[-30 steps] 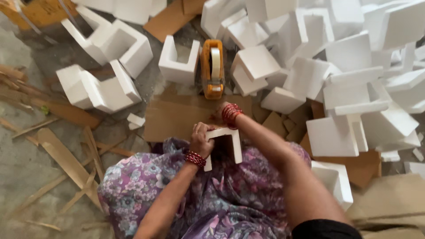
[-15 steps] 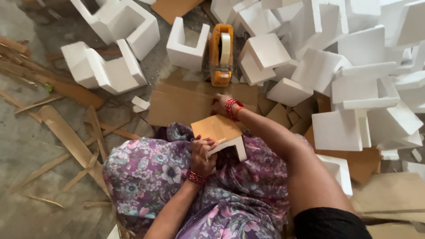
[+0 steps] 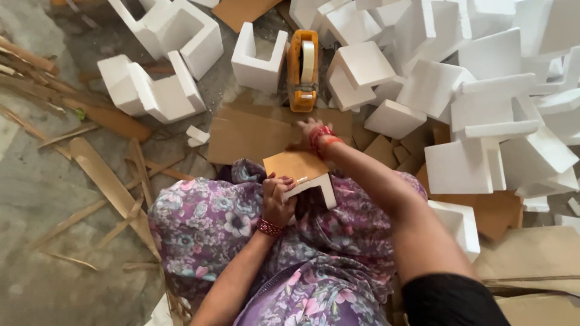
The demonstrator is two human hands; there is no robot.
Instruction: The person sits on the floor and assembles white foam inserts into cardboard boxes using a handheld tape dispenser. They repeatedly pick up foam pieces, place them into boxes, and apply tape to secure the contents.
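Soft, even daylight falls on my lap; shadows stay faint. The white foam blocks (image 3: 483, 90) at far right nearly glare. My right hand (image 3: 308, 134) blurs slightly.

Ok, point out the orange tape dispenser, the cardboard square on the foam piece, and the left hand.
orange tape dispenser (image 3: 302, 69), head view, on its tape roll.
cardboard square (image 3: 295, 165), head view, middle of its brown face.
left hand (image 3: 278, 199), head view, back of the hand.
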